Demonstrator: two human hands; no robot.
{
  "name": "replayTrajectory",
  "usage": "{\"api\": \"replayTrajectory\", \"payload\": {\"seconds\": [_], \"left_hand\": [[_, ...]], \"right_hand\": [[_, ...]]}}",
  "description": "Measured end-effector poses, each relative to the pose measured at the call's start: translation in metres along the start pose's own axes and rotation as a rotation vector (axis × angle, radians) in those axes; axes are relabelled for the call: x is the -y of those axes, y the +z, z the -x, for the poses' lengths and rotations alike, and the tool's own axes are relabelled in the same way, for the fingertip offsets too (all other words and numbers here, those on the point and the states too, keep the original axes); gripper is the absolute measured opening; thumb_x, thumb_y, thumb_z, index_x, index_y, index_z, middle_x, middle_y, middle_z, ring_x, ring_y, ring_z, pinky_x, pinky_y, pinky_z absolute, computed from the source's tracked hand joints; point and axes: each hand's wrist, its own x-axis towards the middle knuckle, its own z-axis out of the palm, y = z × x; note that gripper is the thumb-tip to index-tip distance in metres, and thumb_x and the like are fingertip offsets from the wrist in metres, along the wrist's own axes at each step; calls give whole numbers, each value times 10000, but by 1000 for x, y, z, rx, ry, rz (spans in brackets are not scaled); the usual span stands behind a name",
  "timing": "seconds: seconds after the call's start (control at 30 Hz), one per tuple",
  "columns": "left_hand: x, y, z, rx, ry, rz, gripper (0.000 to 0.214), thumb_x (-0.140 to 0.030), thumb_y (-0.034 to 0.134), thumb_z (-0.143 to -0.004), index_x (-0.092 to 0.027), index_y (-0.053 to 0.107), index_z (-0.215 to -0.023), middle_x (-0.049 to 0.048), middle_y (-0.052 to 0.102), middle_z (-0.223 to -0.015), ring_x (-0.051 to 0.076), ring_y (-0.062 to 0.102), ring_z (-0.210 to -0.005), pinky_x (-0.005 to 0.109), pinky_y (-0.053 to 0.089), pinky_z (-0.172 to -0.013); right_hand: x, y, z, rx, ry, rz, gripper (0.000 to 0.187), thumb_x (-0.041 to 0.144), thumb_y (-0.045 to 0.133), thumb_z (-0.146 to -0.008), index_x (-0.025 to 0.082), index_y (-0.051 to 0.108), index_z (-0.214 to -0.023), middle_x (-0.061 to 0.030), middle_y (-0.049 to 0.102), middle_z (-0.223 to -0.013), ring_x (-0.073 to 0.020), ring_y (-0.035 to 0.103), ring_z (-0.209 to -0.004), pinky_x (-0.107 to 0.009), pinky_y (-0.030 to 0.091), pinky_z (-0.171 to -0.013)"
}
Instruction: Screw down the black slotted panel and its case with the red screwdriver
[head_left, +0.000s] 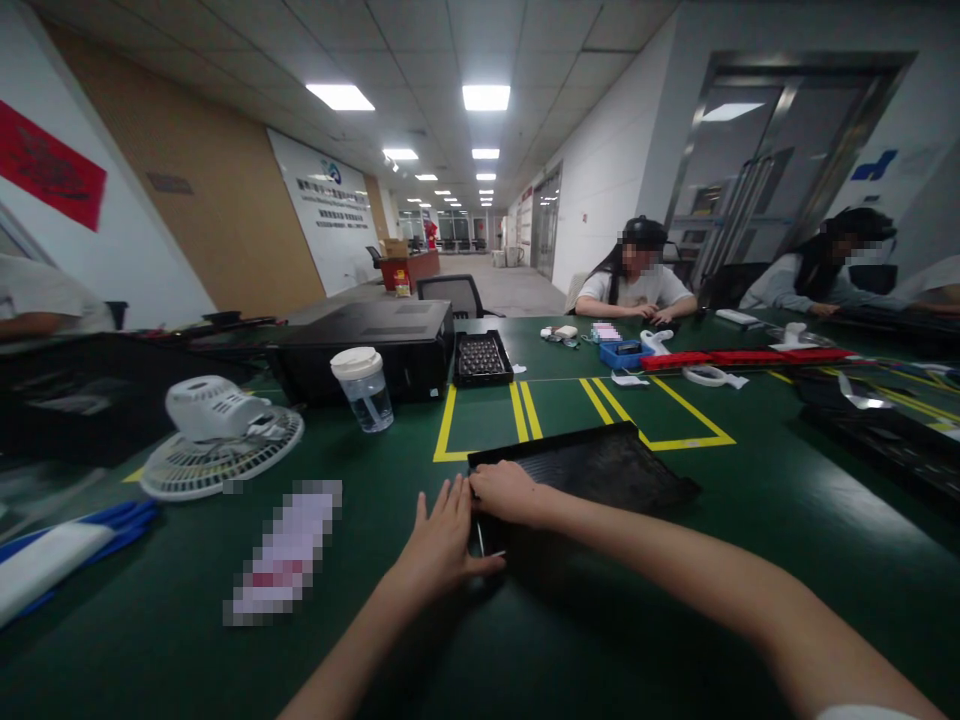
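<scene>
A black ribbed panel with raised edges [592, 465] lies slanted in front of me on the green table. My right hand [510, 492] is closed at its near-left corner, fingers curled and fingertips hidden. Beside it, my left hand [442, 545] rests against the panel's left end, fingers stretched out and thumb spread away. A thin pale edge shows between the left thumb and the panel; what it belongs to is unclear. The underside of the panel is in dark shadow.
Left of my hands are a blurred-out lilac item [289, 550], a white fan [225, 440] and blue gloves [120, 525]. Farther back stand a lidded cup [367, 390], a black computer case [360, 345] and a black tray of parts [484, 360]. Co-workers sit across the table.
</scene>
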Motion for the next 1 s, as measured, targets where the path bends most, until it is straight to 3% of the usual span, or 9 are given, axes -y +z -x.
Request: {"api": "replayTrajectory", "payload": {"seconds": [0.3, 0.47, 0.63, 0.7, 1.0], "left_hand": [[18, -2, -7, -16, -44, 1, 974, -510, 564, -655, -117, 105, -1419, 178, 106, -1487, 375, 123, -1346, 626, 132, -1020], [21, -8, -7, -27, 13, 13, 805, -405, 578, -699, -225, 212, -1393, 114, 200, -1481, 330, 145, -1354, 654, 82, -1011], [20, -15, -4, 9, 55, 54, 552, -386, 590, -729, -298, 451, -1256, 95, 200, -1484, 321, 145, -1354, 654, 76, -1003], [19, -16, -4, 24, 59, 76, 499, -388, 599, -729, -310, 500, -1212, 104, 194, -1484, 317, 150, -1353, 651, 72, -1002], [27, -11, -7, 31, 78, 132, 443, -358, 580, -756, -317, 516, -1192, 79, 163, -1493, 297, 180, -1350, 634, 71, -1014]], "right_hand": [[-10, -12, -16, -14, 9, 10, 381, 464, 450, -845, 158, 664, -925, -105, 667, -941, -237, 643, -845, -294, 467, -687], [-26, -33, -7, -41, 44, 27, 401, 543, 494, -800, 206, 653, -947, -73, 664, -934, -229, 629, -855, -267, 439, -681], [-49, -52, 28, -48, 88, 67, 378, 531, 538, -778, 178, 661, -841, -77, 649, -882, -220, 625, -785, -249, 412, -618], [-56, -55, 49, 5, 89, 89, 369, 539, 583, -738, 183, 665, -790, -65, 645, -843, -212, 625, -739, -243, 402, -588], [-69, -34, 128, 149, 203, 160, 331, 496, 607, -734, 189, 670, -838, -74, 620, -860, -211, 633, -628, -258, 427, -498]]}}
